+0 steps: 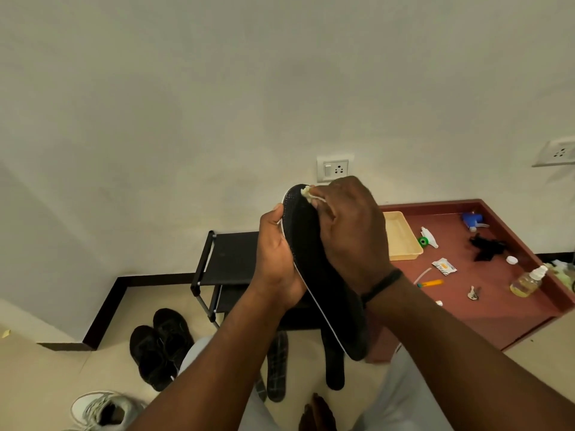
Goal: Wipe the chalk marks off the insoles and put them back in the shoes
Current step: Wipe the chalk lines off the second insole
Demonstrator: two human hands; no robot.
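Head view: we grip the black insole (314, 265) mid-edge in our left hand (277, 259), held up before us; our right hand (351, 231) pinches a cloth wad (308, 194) against its toe. Light and bendy, it probably needs support behind the wiped spot.

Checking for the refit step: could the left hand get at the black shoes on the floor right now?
Probably not yet. The left hand grips the black insole while the right hand wipes it with a cloth. The black shoes lie uncovered below.
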